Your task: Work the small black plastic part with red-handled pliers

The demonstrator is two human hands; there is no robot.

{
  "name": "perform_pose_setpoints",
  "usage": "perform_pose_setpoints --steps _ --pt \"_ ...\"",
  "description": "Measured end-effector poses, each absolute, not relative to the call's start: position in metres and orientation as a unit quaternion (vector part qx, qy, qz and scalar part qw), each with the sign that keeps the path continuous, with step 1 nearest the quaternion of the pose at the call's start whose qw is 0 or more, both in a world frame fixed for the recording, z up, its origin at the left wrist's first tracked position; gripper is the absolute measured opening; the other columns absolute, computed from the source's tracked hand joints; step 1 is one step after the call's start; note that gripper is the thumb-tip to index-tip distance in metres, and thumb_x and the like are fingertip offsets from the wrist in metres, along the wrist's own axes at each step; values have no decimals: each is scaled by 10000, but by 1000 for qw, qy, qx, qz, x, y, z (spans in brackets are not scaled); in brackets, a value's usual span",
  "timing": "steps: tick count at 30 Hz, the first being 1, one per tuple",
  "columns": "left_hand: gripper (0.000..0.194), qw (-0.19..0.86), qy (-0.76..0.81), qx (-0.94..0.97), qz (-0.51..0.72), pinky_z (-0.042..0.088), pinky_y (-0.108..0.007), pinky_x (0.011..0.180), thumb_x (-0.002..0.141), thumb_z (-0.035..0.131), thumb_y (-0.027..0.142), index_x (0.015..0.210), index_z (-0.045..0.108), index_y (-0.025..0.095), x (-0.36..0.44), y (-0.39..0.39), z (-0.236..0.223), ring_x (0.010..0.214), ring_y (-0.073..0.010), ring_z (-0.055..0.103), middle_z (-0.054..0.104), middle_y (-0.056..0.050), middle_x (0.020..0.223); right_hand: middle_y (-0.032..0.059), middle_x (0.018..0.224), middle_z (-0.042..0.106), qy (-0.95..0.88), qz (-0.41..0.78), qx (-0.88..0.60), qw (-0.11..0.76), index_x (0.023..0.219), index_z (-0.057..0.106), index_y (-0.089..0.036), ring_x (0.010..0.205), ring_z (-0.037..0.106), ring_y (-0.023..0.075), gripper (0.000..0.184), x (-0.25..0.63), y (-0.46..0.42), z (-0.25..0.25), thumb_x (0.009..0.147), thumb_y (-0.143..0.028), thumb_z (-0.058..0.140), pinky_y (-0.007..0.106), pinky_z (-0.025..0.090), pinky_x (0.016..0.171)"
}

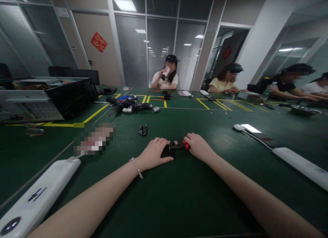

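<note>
My left hand (153,155) is closed around a small black part (167,151), pressing it to the green table top. Its exact kind is hard to make out. My right hand (198,147) grips a pair of red-handled pliers (180,146), whose dark jaws reach left to the black part and seem to touch it. Beyond my left hand lies another small black part (142,130), open on one side. A bracelet (136,168) circles my left wrist.
An open computer case (71,97) stands at the left. A tangle of cables and tools (128,104) lies beyond my hands. White power banks flank me, at left (41,193) and right (302,164). A phone (263,139) lies right. Several people (166,79) sit across the table.
</note>
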State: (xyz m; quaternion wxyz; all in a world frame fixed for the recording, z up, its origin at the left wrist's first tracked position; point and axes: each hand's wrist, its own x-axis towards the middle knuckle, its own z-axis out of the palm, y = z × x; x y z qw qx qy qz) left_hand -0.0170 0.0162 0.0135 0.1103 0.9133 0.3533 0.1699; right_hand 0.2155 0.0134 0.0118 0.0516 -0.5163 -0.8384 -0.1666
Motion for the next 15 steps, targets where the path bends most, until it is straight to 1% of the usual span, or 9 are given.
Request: perform_pose_setpoints --steps 6,15 --pt "577 96 344 916 182 357 -400 875 743 481 588 1160 419 193 -16 17 11 1053 -255 428 478 -77 1161 101 928 558 -830 -174 -528 40 940 567 -129 845 493 209 300 214 12 12 653 -72 502 309 377 719" --pt "587 105 349 914 177 358 -401 883 740 483 591 1171 414 198 -17 17 12 1065 -254 421 474 -70 1173 109 958 560 -828 -170 -533 38 959 561 -138 864 504 209 316 214 13 12 651 -80 522 310 381 723"
